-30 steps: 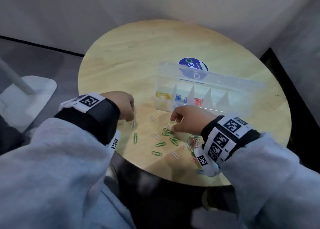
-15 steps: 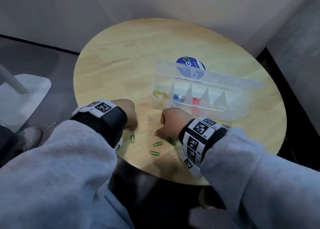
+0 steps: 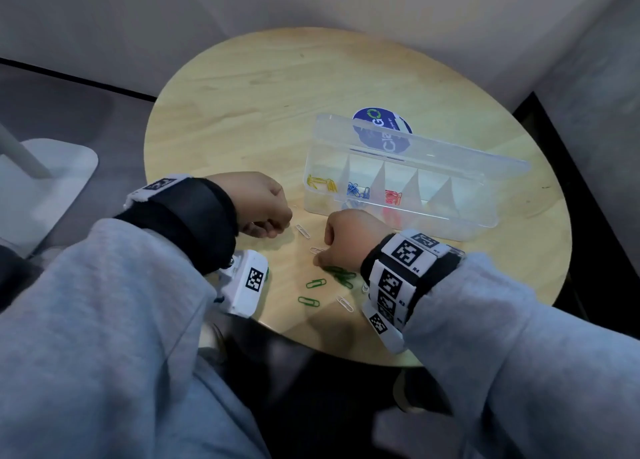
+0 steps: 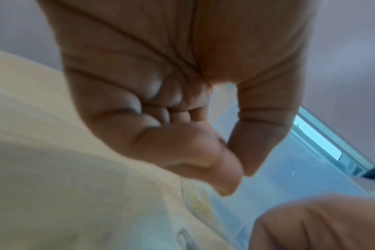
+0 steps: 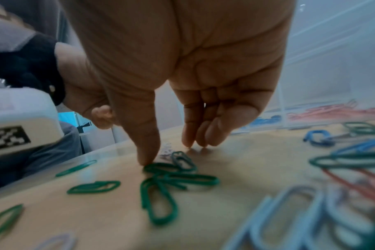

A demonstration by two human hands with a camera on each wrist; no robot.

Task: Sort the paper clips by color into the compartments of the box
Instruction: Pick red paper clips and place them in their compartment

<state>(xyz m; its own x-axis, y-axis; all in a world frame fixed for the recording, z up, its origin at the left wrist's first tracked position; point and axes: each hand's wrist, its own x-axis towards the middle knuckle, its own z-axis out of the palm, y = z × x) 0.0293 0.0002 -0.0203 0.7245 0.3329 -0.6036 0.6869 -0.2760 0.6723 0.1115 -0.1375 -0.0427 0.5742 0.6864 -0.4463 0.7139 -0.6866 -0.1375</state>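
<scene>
A clear box stands open on the round wooden table. Its left three compartments hold yellow clips, blue clips and red clips. My right hand reaches down just in front of the box. Its thumb presses on a cluster of green clips, and the fingertips touch the wood beside a small pale clip. My left hand hovers to the left with its fingers curled; I see nothing in it.
Loose green clips and white clips lie between my hands and the near table edge. More blue clips, red clips and pale clips lie under my right wrist. A blue round sticker shows behind the lid. A white stand base sits on the floor.
My right hand dropped from the box front down and left onto the green clips. My left hand edged slightly toward the box.
</scene>
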